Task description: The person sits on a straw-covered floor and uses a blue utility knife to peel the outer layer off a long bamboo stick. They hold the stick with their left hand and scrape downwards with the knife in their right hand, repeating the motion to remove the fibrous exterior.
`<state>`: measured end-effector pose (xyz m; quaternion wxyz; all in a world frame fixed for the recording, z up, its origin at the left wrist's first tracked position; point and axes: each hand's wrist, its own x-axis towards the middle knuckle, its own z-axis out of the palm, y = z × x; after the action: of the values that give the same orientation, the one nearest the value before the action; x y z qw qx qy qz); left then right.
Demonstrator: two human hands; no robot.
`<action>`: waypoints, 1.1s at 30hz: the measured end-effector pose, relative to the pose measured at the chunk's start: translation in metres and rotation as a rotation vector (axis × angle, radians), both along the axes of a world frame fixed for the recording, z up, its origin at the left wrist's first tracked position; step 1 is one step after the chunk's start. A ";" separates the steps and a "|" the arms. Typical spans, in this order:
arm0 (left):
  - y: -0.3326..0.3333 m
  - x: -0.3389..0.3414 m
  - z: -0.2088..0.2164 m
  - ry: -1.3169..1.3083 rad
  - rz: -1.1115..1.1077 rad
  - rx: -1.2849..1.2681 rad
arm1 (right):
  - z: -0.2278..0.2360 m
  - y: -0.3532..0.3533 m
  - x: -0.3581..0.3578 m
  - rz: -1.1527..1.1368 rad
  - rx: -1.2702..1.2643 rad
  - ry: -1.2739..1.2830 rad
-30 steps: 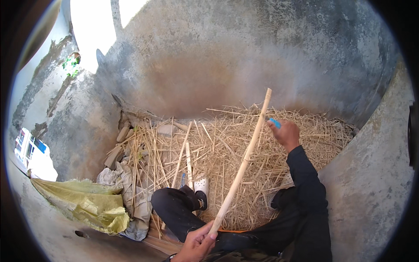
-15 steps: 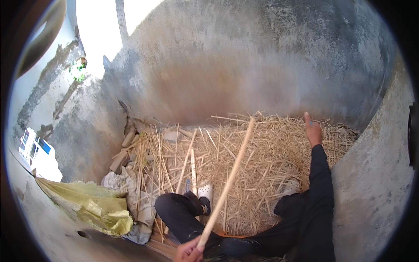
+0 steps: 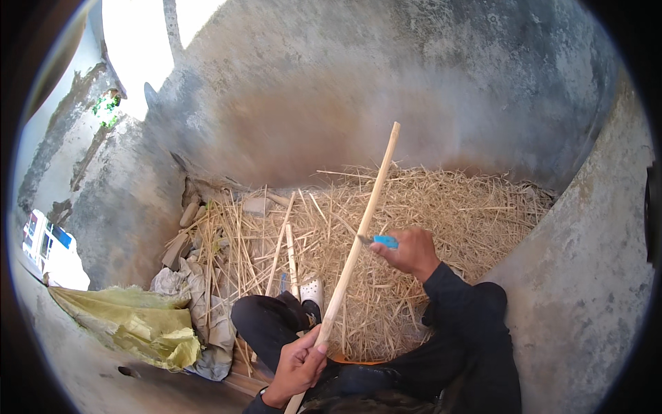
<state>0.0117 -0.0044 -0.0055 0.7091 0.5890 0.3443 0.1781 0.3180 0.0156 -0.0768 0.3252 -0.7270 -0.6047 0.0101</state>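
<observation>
A long, pale wooden stick (image 3: 350, 269) slants up and away across the middle of the view. My left hand (image 3: 296, 367) is wrapped round its lower part, with a short end showing below the fingers. My right hand (image 3: 412, 253) grips a blue-handled knife (image 3: 383, 241) whose small dark blade meets the stick around mid-length. Most of the knife's handle is hidden in the fist. Beneath the stick, thin shavings (image 3: 441, 207) cover the ground in a thick layer.
More sticks (image 3: 281, 252) lean among the shavings on the left. A yellow-green woven sack (image 3: 131, 321) and a greyish cloth (image 3: 221, 331) lie at the lower left. Concrete walls (image 3: 296, 90) stand ahead and at both sides. My shoe (image 3: 312, 290) rests on the shavings.
My right hand has come back from the far right to the stick, bringing the knife against it. My left hand and the stick have risen further into view. The view has shifted slightly.
</observation>
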 end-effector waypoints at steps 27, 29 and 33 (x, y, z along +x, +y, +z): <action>-0.016 -0.009 0.003 -0.029 -0.021 -0.016 | 0.000 -0.004 0.008 -0.012 0.103 0.076; -0.008 -0.004 0.008 0.003 -0.001 0.059 | 0.002 -0.022 -0.034 0.142 0.156 -0.010; -0.013 -0.007 -0.001 0.056 0.012 0.168 | 0.003 -0.007 0.000 0.008 0.081 -0.063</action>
<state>0.0047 -0.0176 -0.0068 0.6461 0.6491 0.3514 0.1940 0.3182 0.0087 -0.0738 0.3349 -0.7107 -0.6176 -0.0359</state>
